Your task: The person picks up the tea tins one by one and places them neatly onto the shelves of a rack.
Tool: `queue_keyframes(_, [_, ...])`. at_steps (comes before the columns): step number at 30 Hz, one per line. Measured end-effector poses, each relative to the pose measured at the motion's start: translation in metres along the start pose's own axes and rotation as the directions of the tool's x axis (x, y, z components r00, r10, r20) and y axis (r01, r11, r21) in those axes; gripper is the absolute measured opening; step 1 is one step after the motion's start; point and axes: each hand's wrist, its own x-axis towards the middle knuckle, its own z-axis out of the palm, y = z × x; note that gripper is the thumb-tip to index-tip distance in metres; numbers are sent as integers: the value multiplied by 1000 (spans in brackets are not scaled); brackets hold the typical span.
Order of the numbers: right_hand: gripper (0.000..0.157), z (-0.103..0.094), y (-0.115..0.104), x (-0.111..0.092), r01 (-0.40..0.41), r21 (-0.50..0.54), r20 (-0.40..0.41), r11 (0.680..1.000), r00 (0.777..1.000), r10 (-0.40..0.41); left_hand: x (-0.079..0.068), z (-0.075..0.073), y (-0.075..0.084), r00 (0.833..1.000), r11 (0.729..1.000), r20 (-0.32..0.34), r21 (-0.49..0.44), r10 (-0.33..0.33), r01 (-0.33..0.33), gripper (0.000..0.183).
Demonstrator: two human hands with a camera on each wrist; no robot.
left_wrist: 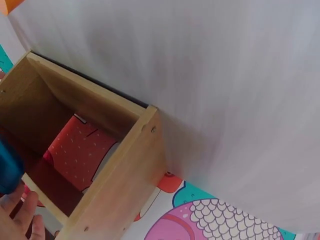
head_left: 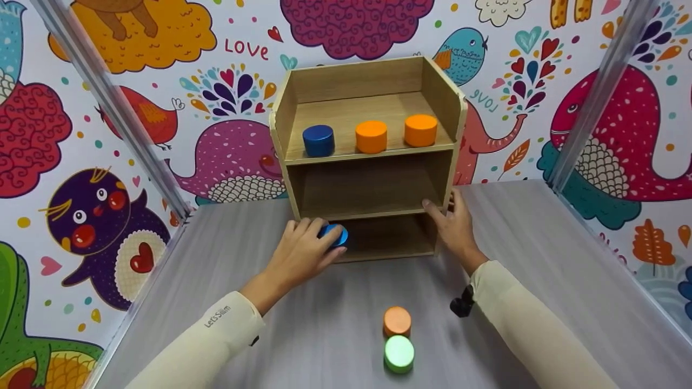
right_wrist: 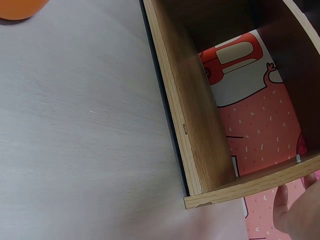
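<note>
A small wooden shelf unit with three levels stands on the grey tabletop. My left hand holds a blue cylinder at the left front of the bottom compartment, fingers over it and thumb below. In the left wrist view, this blue cylinder shows blurred at the edge, near my fingers. With thumb and fingers about the right side panel, my right hand grips the shelf unit at middle-board height. The right wrist view shows that hand partly, against the panel's outer side.
On the top level sit a dark blue cylinder and two orange ones, one in the middle and one at right. Nearer me on the table stand a light orange cylinder and a light green cylinder. Patterned walls enclose the table.
</note>
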Motion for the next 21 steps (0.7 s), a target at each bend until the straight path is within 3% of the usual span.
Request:
queue_keyframes(12, [63, -3, -32, -13, -50, 27, 41, 998, 998, 49, 10, -8, -14, 999, 999, -27, -4, -38, 38, 43])
queue_keyframes(21, [58, -3, -32, -13, -24, 22, 32, 999, 999, 23, 16, -7, -20, 996, 996, -31, -5, -85, 84, 45])
